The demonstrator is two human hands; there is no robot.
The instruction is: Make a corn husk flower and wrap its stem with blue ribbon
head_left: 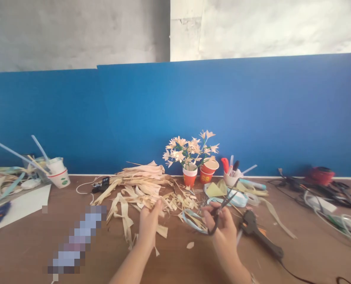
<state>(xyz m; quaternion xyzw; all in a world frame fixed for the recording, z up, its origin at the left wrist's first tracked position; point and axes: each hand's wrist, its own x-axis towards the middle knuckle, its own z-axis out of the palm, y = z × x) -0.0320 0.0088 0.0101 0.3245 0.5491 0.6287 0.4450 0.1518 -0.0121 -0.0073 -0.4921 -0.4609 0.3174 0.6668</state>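
Note:
My right hand (224,228) grips a pair of dark scissors (229,196), its fingers around the handle loops. The scissor blades point up and away to the right. At the front of a heap of pale dried husk strips (139,185), my left hand (150,223) is held with its fingers curled in. Whatever lies between those fingertips is hidden. A small petal-shaped husk piece (190,245) rests on the table between my hands. Beyond the heap, pale flowers with green stems (190,149) stand in red and white paper cups (189,178).
A black glue gun (261,236) with its cord lies right of my right hand. White cups with tools (231,178) and straws (59,178) stand near the blue partition (134,118). Cables and a red spool (320,176) lie far right. A pixelated object (77,238) is at left.

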